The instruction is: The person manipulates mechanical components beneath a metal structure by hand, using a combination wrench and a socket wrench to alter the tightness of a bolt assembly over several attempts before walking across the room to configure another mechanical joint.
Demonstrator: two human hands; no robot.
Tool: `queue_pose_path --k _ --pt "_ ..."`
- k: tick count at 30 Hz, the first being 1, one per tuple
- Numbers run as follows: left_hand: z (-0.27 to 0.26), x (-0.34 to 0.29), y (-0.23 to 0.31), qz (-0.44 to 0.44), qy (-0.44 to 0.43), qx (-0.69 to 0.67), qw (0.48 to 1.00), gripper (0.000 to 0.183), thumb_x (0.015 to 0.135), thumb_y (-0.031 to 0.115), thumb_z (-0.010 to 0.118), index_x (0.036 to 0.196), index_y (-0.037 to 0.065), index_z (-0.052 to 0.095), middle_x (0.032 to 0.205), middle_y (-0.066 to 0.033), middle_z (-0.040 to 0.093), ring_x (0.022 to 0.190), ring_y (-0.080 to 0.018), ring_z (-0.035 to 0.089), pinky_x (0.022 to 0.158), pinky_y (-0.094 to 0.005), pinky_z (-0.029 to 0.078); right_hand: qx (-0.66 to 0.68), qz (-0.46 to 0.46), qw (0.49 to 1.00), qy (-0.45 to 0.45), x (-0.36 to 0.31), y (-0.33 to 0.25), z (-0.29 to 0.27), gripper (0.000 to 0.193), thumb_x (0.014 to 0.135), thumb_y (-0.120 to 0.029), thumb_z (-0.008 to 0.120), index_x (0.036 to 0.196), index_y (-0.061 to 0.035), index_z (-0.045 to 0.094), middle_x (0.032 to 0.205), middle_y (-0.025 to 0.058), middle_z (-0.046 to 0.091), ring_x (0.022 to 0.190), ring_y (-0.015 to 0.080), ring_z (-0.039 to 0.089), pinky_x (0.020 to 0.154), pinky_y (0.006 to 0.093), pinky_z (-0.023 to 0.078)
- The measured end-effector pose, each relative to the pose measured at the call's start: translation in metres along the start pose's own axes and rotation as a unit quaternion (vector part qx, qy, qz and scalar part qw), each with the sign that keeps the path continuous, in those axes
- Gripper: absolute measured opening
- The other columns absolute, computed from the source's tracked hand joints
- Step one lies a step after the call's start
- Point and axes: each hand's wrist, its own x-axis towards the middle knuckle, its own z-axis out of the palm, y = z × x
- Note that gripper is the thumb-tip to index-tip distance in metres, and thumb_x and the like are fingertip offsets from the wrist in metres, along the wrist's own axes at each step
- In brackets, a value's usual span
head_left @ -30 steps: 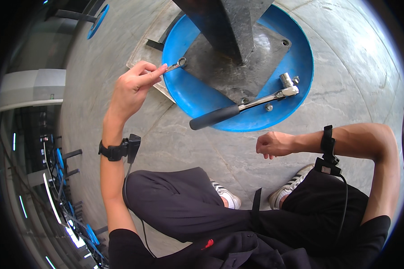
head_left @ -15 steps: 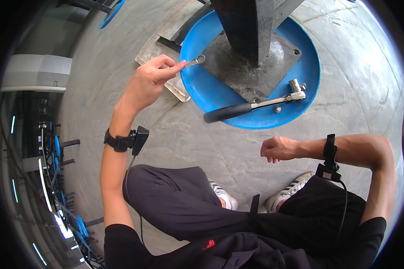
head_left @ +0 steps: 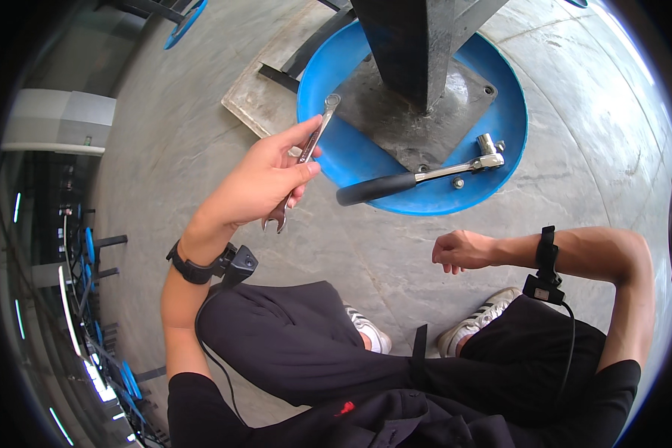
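Note:
My left hand (head_left: 276, 168) grips a combination wrench (head_left: 313, 138) by its shank. The ring end points up over the left rim of a blue round dish (head_left: 377, 168), and the open jaw shows below my palm. My right hand (head_left: 461, 251) is curled loosely above the floor, near side of the dish; whether anything is inside its fingers is hidden. A ratchet (head_left: 452, 171) with a black handle and a socket lies across the dish's near rim. Close to the ratchet are a bolt (head_left: 458, 183) and a small metal fastener (head_left: 499, 145).
A dark steel post (head_left: 407, 52) rises from a square base plate (head_left: 384, 123) inside the dish. The plate has corner holes. A pale slab (head_left: 250, 101) with a black bar (head_left: 280, 78) lies to the left. Concrete floor (head_left: 366, 254) surrounds my white shoes (head_left: 367, 328).
My left hand has come lower and turned, so the wrench now stands steeply with both ends visible. My right hand has hardly moved.

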Motion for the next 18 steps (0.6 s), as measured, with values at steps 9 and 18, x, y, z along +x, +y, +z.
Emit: queue_pose_path --k 9,18 --pt "0.002 -0.019 0.002 -0.055 0.005 -0.214 0.975 0.033 0.097 0.014 0.045 0.124 -0.002 0.039 0.081 -0.0073 0.052 0.039 -0.0089 0.045 0.035 -0.0264 0.05 0.012 0.001 1.0 -0.007 0.004 0.004 0.001 0.029 0.088 -0.023 0.048 0.102 -0.001 0.06 0.086 0.0082 0.065 0.074 0.0163 0.063 0.066 0.0304 0.051" --pt "0.005 -0.016 -0.008 0.019 0.063 -0.098 0.993 0.032 0.098 0.029 0.046 0.106 0.0 0.054 0.048 0.0035 0.039 0.033 -0.0046 0.036 0.034 -0.0199 0.036 -0.008 0.012 0.998 -0.058 0.01 0.006 0.004 0.03 0.086 -0.025 0.049 0.103 -0.0018 0.059 0.086 0.0074 0.066 0.074 0.0161 0.063 0.064 0.0301 0.051"
